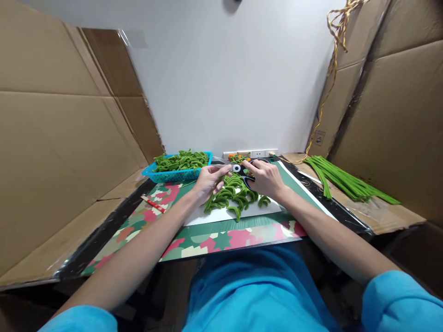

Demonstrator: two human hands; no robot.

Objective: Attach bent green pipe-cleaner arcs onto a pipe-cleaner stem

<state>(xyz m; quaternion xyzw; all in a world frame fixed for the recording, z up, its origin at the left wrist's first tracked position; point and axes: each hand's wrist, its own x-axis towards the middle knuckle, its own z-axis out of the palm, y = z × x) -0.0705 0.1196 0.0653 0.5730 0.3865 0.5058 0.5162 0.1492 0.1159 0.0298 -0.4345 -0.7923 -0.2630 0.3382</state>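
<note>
My right hand [265,177] is closed round the black handles of a pair of scissors [236,168], whose blades are apart and point left. Beside the blades, my left hand [210,180] has its fingers pinched together; whatever they hold is too small to make out. Under both hands, many short curved green fuzzy pieces [234,196] lie piled on a white sheet [204,216]. A blue basket [173,175] filled with similar green pieces [183,160] stands at the back left.
Long green fuzzy stems [346,179] lie on cardboard at the right. Orange and green items [238,157] sit behind the scissors. A red strip [153,204] rests on the patterned mat [207,242]. Cardboard walls [62,124] flank the table; a power strip [258,153] is at the back.
</note>
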